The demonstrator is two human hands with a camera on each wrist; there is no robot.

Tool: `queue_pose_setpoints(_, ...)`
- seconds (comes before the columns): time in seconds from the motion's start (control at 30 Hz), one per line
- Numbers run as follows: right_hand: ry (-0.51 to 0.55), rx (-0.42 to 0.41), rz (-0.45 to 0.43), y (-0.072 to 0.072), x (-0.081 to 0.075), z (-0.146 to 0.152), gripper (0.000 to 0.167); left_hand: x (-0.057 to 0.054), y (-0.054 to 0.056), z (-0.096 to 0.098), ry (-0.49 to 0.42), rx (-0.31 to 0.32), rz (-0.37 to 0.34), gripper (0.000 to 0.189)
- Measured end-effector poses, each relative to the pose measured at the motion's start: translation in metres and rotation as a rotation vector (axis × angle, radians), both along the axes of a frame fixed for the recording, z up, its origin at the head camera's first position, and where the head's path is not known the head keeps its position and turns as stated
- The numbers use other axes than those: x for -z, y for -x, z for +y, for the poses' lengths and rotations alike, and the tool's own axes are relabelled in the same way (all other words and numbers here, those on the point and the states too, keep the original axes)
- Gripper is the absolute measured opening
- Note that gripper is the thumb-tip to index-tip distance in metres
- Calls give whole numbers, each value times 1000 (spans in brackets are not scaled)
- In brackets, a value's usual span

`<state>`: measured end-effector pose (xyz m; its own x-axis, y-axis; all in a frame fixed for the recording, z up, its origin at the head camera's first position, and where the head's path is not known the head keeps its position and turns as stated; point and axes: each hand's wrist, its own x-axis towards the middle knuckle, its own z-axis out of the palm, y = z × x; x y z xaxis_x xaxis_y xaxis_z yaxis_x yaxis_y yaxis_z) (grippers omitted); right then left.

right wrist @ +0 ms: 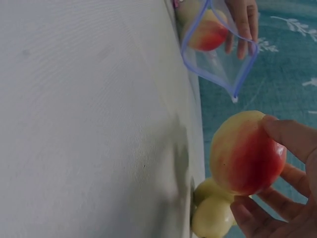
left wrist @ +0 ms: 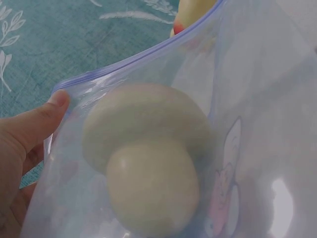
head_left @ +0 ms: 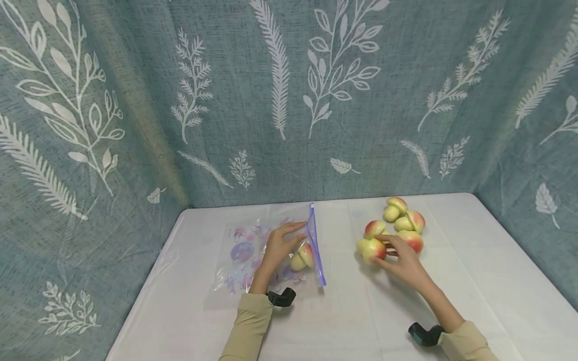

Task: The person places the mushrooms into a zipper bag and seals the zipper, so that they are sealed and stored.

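We've R hand [head_left: 403,261] gripping mushroom-shaped pc [head_left: 374,250], stem left, long axis L-R; L hand [head_left: 278,246] pinching bag [head_left: 243,252], mouth facing right.

From where I stand, a white counter [head_left: 180,321] with rounded far corners forms the work surface. A blue-green fabric backdrop [head_left: 239,108] hangs behind its far edge and along both sides. The fabric carries white printed motifs: leafy branches [head_left: 322,67], feather-shaped fronds [head_left: 280,75] and, lower down, small single leaves [head_left: 340,166].
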<state>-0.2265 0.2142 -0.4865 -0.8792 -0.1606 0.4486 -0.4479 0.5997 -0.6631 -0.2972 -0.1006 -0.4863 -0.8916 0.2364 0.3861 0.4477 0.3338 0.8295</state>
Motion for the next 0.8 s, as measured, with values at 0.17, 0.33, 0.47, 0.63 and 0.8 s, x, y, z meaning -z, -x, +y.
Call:
queue_pose_setpoints(0.17,20,-31,2,4,1,-6,52,-13,-9,1,24,7,-9,34)
queue_pose_setpoints(0.33,36,-58,-13,6,0,-13,52,-29,-20,2,31,18,2,33)
queue_pose_setpoints(0.47,61,-70,-35,8,-1,-18,51,-11,-7,1,14,17,7,35)
queue_pose_setpoints(0.63,60,-70,-69,10,-2,-27,51,1,2,0,7,15,17,35)
queue_pose_setpoints(0.8,88,-107,-78,6,-11,-41,51,2,2,-1,28,0,20,36)
